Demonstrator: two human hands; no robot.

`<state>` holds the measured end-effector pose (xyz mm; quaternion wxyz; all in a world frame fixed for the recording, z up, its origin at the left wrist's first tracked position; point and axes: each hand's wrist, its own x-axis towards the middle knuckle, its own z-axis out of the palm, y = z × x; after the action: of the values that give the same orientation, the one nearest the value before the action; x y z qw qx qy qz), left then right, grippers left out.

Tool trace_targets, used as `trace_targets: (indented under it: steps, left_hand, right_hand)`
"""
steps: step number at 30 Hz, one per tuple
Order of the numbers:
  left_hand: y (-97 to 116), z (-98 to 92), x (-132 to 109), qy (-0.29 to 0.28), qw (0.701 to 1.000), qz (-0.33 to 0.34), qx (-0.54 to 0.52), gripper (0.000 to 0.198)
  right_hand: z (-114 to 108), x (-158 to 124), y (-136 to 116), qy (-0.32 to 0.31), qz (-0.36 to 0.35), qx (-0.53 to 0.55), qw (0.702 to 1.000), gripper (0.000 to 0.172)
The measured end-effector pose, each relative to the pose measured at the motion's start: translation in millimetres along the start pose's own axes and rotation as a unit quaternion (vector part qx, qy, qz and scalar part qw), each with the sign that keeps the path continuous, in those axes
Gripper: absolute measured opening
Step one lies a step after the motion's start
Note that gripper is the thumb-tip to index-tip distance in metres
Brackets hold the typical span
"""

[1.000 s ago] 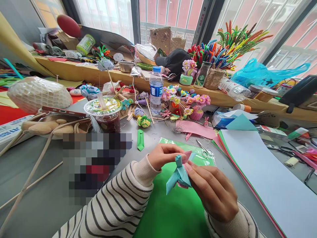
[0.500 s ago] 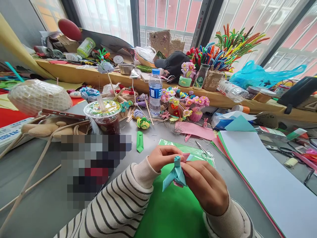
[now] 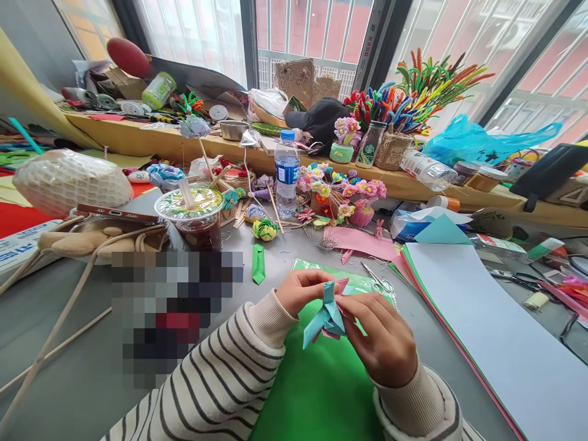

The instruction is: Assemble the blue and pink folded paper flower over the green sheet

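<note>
Between my two hands is a folded paper piece (image 3: 331,320), light blue on the near side with pink layers behind and below. My left hand (image 3: 305,293) pinches its upper left part between thumb and fingers. From the right, my right hand (image 3: 383,334) grips its edge, thumb below and fingers along the top. One blue strip stands upright and another points down to the left. Underneath lies a green sheet (image 3: 312,386). Just beyond the hands are scissors (image 3: 379,280) on a clear plastic sleeve, and a folded green paper strip (image 3: 258,264).
A stack of coloured paper (image 3: 487,318) with white on top lies to the right. At the left stands a lidded drink cup (image 3: 190,214). A water bottle (image 3: 286,174) and craft flowers (image 3: 342,190) stand at the back, before a cluttered ledge (image 3: 239,150).
The upright blue strip looks straighter and flatter at its top. My right hand has shifted slightly left, its thumb now lower beside the folded paper.
</note>
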<state>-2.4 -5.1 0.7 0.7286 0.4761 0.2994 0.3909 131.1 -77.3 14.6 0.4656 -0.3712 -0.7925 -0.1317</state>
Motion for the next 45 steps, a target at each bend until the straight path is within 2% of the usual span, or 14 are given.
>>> trace_targets:
  steps: [7,11,18,24,34,40,45]
  left_hand:
    - [-1,1.0,0,0.01,1.0,-0.003,0.004,0.027]
    - [-1,0.3,0,-0.012,1.0,-0.014,-0.011,0.027]
    - [0,-4.3,2,-0.022,0.999,-0.034,0.011,0.027]
    - [-3,-3.6,5,-0.017,0.998,-0.056,0.008,0.031]
    - [0,-1.0,2,-0.015,0.999,-0.05,0.002,0.031]
    - [3,-0.4,-2,-0.048,0.999,0.007,0.006,0.028]
    - [3,1.0,-4,-0.067,0.996,0.052,0.009,0.024]
  right_hand:
    - [3,-2,2,-0.003,0.01,0.012,1.0,0.018]
    - [3,-3,0,0.003,-0.01,0.002,1.0,0.021]
    - [2,-3,5,-0.035,0.064,0.069,0.995,0.02]
    - [5,-5,6,-0.029,0.09,0.049,0.994,0.016]
    - [6,-4,0,0.002,0.017,0.0,1.0,0.015]
    - [1,-8,-7,0.034,-0.026,-0.023,0.999,0.024]
    - [-4,-13,-12,0.01,-0.077,-0.068,0.995,0.026]
